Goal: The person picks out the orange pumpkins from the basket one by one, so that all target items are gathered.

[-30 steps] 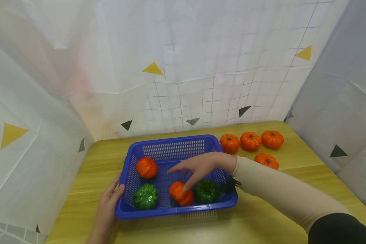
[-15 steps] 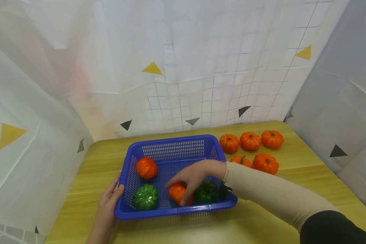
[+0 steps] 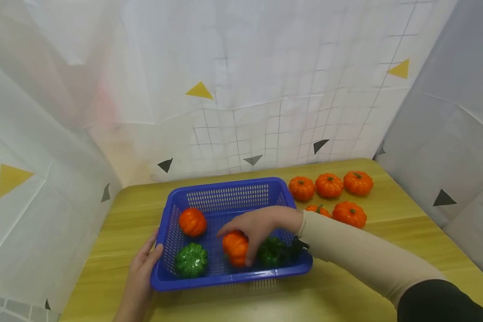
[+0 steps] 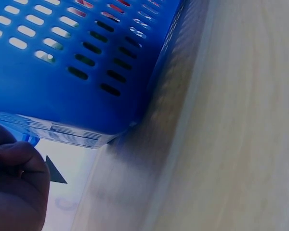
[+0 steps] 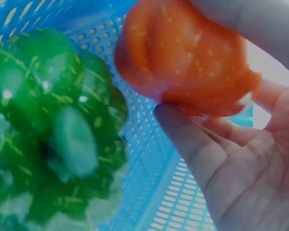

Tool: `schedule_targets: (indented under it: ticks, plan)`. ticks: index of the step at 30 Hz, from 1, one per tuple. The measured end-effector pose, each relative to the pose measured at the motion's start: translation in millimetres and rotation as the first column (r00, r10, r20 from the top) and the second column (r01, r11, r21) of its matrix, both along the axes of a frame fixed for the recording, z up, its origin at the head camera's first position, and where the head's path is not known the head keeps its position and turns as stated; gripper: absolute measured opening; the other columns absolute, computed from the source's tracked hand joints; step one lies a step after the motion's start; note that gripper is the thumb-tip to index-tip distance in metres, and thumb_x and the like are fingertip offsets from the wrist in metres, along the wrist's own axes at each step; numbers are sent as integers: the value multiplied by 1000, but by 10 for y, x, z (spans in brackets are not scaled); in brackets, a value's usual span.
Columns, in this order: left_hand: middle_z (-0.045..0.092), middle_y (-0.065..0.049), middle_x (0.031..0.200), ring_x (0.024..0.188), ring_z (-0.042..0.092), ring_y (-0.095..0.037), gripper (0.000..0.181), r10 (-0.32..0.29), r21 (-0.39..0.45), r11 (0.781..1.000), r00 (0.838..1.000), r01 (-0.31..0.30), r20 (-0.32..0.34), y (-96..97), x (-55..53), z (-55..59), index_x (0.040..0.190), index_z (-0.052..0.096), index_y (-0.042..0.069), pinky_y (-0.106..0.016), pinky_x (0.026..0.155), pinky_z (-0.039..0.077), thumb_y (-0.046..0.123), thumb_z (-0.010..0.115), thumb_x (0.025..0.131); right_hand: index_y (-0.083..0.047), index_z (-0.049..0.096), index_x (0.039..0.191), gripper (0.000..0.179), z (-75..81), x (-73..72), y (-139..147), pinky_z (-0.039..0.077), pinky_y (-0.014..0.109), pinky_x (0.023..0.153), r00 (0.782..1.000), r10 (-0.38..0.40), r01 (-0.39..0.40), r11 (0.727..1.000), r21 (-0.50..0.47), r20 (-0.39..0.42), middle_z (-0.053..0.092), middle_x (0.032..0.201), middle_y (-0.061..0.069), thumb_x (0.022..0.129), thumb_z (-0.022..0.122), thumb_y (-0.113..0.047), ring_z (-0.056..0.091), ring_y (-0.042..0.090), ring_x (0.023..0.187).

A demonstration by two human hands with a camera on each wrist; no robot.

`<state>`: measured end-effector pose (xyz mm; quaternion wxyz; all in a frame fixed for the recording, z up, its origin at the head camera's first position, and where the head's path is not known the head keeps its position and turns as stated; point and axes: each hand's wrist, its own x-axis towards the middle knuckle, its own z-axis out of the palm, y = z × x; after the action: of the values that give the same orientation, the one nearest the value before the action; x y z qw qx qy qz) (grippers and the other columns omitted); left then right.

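Note:
My right hand (image 3: 259,223) reaches into a blue plastic basket (image 3: 225,280) and grips a small orange pumpkin (image 3: 235,249) between thumb and fingers. In the right wrist view that pumpkin (image 5: 183,57) is tilted, with the thumb on one side and fingers on the other. Close by sits a dark green pumpkin (image 3: 270,252), partly in the arm's shadow. Another orange pumpkin (image 3: 192,222) and a green pumpkin (image 3: 191,260) lie at the basket's left. My left hand (image 3: 140,264) holds the basket's left side, its thumb at the rim; some of its fingers are hidden.
On the wooden table (image 3: 116,223), right of the basket, stand several orange pumpkins (image 3: 329,185). One of them (image 3: 318,210) is partly hidden by my right sleeve (image 3: 354,250). White patterned sheeting (image 3: 241,112) encloses the table at the back and sides.
My right hand has come down over the orange pumpkin and taken hold of it. The pumpkin has turned and risen slightly. My left hand stays on the basket.

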<state>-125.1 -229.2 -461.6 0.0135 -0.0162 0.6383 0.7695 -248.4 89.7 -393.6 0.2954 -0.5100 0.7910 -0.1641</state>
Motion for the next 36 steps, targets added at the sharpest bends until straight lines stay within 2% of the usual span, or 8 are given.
schedule_targets:
  ticks: [6, 11, 18, 22, 25, 28, 33, 36]
  plan:
    - [61, -6, 134, 110, 65, -27, 58, 0, -4, 1000, 1000, 0, 7, 0, -4, 6, 158, 24, 15, -45, 87, 56, 28, 46, 107, -28, 43, 149, 93, 110, -13, 95, 49, 25, 93, 999, -43, 40, 993, -109, -19, 50, 132, -9, 70, 90, -39, 51, 7, 111]
    - [61, -6, 133, 107, 66, -26, 58, 3, -20, 1000, 999, -2, 32, -7, -4, 26, 158, 25, 18, -45, 86, 57, 32, 48, 106, -34, 43, 148, 90, 224, 0, 200, 50, 28, 94, 994, -111, 107, 975, -193, -12, 50, 133, -13, 71, 89, -40, 51, 7, 112]
    - [63, -8, 130, 102, 68, -26, 58, 3, -19, 1000, 1000, -3, 30, -8, 10, 19, 158, 25, 18, -46, 83, 58, 31, 48, 106, -36, 38, 150, 93, 399, 23, 504, 53, 30, 91, 968, -229, 248, 921, -299, 98, 48, 136, -15, 73, 89, -40, 55, 9, 112]
    - [63, -7, 130, 105, 67, -27, 58, 1, -7, 1000, 1000, -1, 14, -3, 12, 17, 158, 25, 16, -45, 85, 57, 29, 47, 106, -34, 37, 151, 93, 437, 41, 726, 56, 36, 90, 934, -292, 349, 862, -366, 204, 45, 140, -9, 75, 89, -34, 57, 15, 112]
    - [62, -4, 132, 109, 65, -27, 58, 2, -7, 1000, 1000, -2, 12, 2, 8, 23, 158, 25, 15, -44, 87, 56, 29, 47, 106, -34, 36, 151, 92, 419, 68, 919, 55, 40, 92, 897, -332, 431, 803, -411, 293, 45, 142, -4, 75, 89, -27, 58, 20, 115]
    - [62, -4, 132, 109, 65, -28, 58, 3, -12, 1000, 1000, -3, 14, 3, 7, 25, 158, 24, 15, -44, 86, 57, 29, 47, 106, -34, 38, 150, 92, 386, 105, 1115, 53, 43, 95, 860, -375, 502, 740, -447, 346, 48, 143, -1, 75, 89, -23, 58, 23, 117]
    - [61, -2, 134, 111, 64, -28, 58, -8, -7, 1000, 1000, 8, 6, 0, 10, 20, 158, 23, 14, -44, 87, 57, 28, 47, 107, -34, 39, 150, 91, 365, 202, 1423, 53, 43, 95, 795, -454, 605, 642, -471, 402, 49, 144, 2, 76, 88, -14, 59, 28, 117]
    - [60, -2, 135, 112, 64, -27, 59, -18, 3, 1000, 1000, 18, 8, -1, 10, 17, 158, 23, 14, -44, 88, 56, 28, 46, 107, -35, 38, 150, 91, 354, 259, 1599, 54, 41, 94, 756, -516, 655, 585, -479, 403, 49, 144, 3, 77, 87, -13, 58, 28, 118]
